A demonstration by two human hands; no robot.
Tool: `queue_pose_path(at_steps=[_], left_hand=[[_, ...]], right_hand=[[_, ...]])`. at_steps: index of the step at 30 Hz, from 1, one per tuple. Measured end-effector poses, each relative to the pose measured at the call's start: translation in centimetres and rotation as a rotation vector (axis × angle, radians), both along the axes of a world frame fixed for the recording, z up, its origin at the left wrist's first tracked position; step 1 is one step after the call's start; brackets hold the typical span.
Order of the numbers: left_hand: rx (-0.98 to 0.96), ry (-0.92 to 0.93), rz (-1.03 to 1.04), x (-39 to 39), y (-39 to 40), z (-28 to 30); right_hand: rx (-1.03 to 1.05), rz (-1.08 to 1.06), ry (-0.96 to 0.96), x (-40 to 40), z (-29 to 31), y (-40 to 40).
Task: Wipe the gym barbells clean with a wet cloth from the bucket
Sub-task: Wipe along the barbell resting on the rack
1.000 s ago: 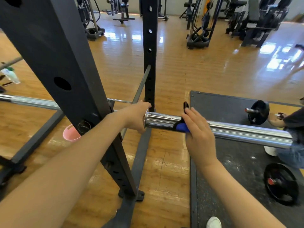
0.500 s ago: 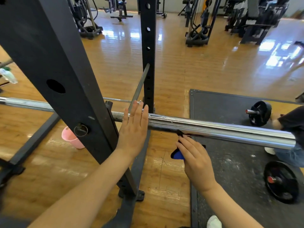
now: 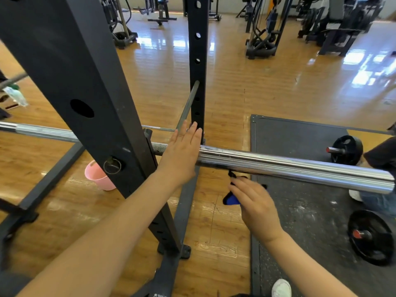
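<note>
A chrome barbell [image 3: 289, 166] lies across the black squat rack [image 3: 70, 82], its thick sleeve pointing right. My left hand [image 3: 182, 153] rests flat with fingers extended against the inner end of the sleeve, holding nothing. My right hand [image 3: 255, 202] is below the sleeve, closed on a blue and black cloth [image 3: 230, 199] that touches the sleeve's underside. A pink bucket [image 3: 97, 176] stands on the wooden floor behind the rack upright, partly hidden by it.
A black rubber mat [image 3: 300, 136] lies at right with a small dumbbell [image 3: 345, 150] and a weight plate [image 3: 370, 236] on it. Another person's arm and leg [image 3: 379, 168] show at the right edge. Gym machines [image 3: 263, 28] stand at the back.
My right hand dropped with the cloth from the top of the sleeve to beneath it. My left hand opened from a grip on the sleeve's collar to a flat palm.
</note>
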State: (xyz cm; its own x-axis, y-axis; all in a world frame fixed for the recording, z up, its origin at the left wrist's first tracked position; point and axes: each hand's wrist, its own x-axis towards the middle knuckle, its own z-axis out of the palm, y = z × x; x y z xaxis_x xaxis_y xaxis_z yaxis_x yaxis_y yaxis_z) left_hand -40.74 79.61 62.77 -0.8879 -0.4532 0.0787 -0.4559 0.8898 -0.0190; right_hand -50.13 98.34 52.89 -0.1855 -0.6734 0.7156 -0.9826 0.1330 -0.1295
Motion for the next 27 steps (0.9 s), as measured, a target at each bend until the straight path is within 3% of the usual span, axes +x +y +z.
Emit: queue_pose_path(at_steps=[7, 11, 19, 24, 27], left_hand=[[0.095, -0.054, -0.012, -0.2, -0.2, 0.8], [0.1, -0.043, -0.008, -0.1, -0.2, 0.6], [0.117, -0.029, -0.012, 0.0, -0.2, 0.6], [0.125, -0.01, -0.007, 0.0, -0.1, 0.6], [0.138, -0.014, -0.003, 0.0, 0.0, 0.7]], right_hand=[[-0.135, -0.056, 0.009, -0.4, 5.2, -2.6], [-0.003, -0.045, 0.029, -1.7, 3.2, -2.7], [0.016, -0.021, -0.02, 0.0, 1.7, -0.6], [-0.106, -0.096, -0.176, -0.1, 5.7, -2.9], [-0.05, -0.198, -0.347, -0.7, 7.5, -5.2]])
